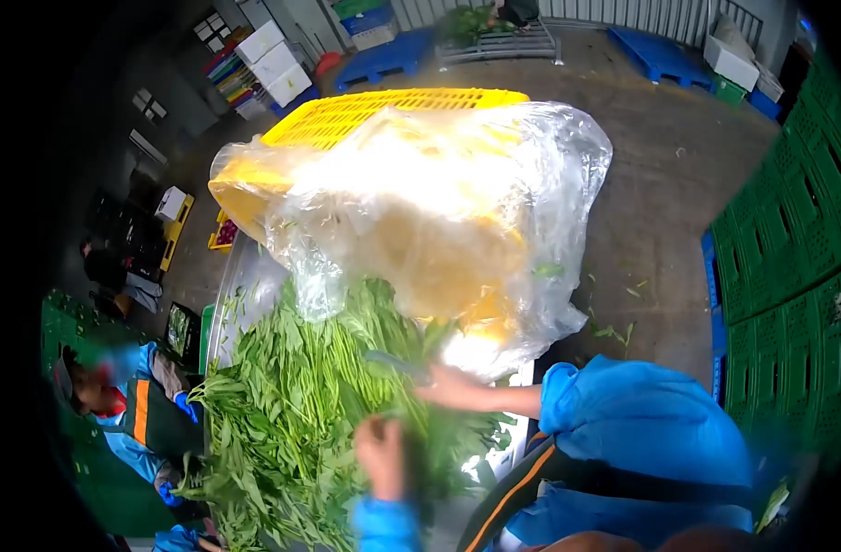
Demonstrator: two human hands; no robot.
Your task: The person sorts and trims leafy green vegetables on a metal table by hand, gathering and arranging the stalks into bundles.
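A large heap of leafy greens with long stalks (301,386) covers the metal table (246,285) in front of me. My right hand (453,386) grips a knife (393,362), its grey blade pointing left over the stalks. Lower and further left, my left hand (381,455) is over the greens with its fingers curled in. It is blurred, and what it holds, if anything, cannot be made out. Smeared green leaves lie between and right of my hands. Just beyond them is a yellow crate (319,120), largely draped with a clear plastic bag (568,184).
On the left a co-worker in blue sleeves and gloves (144,414) is beside the heap. Stacked green crates (798,230) rise on the right. Blue pallets (384,60) and white boxes (273,64) stand at the back. Loose leaves (614,333) lie on the floor.
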